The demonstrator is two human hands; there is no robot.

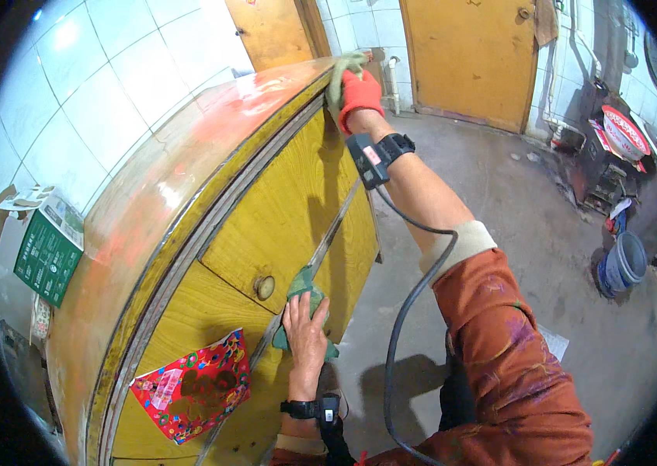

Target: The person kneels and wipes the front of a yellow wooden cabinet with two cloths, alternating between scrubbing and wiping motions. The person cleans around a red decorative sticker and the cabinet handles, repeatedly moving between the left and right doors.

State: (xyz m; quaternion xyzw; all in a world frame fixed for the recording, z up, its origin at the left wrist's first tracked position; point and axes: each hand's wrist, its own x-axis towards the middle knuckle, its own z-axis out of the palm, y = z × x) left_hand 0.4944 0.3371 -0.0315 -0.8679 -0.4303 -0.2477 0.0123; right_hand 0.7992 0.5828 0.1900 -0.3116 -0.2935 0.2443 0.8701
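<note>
Head view. Nearest the camera, the left hand (pixel 307 330) lies flat, grip spread wide, pressing a green cloth (pixel 300 299) against the yellow cabinet door (pixel 297 202), just right of the round knob (pixel 264 287). Above and well apart, the right hand (pixel 359 95) in a red glove has its grip closed on a second pale cloth (pixel 342 71) at the cabinet top's (pixel 189 155) far corner. Judged step: wiping in progress; further strokes call for firm, even pressure.
</note>
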